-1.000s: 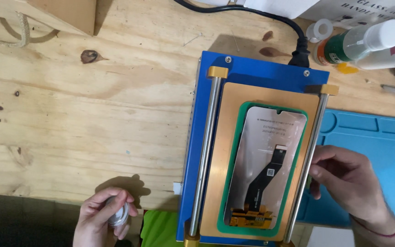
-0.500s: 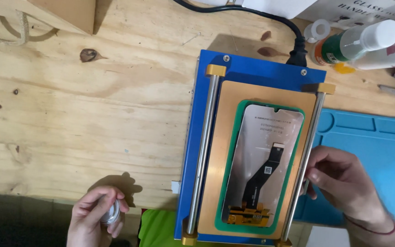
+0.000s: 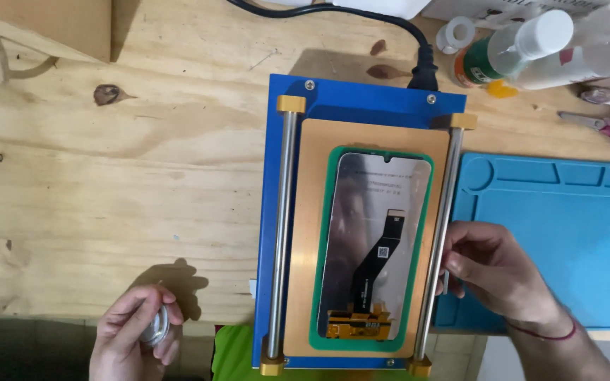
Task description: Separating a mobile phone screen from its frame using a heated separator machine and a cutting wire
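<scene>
- lying face-down in a green frame, a grey phone display panel with a black flex ribbon (image 3: 379, 254) is seen on the blue metal heating plate with two steel side rods (image 3: 361, 95); its long axis runs away from the person.
- the right hand (image 3: 495, 271) is rested against the right steel rod (image 3: 440, 240), fingers curled together, just right of the panel and the nearer hand.
- a small round silvery spool (image 3: 155, 326) is clamped in the left hand (image 3: 132, 339), well apart, over the pale wooden table (image 3: 107, 190).
</scene>
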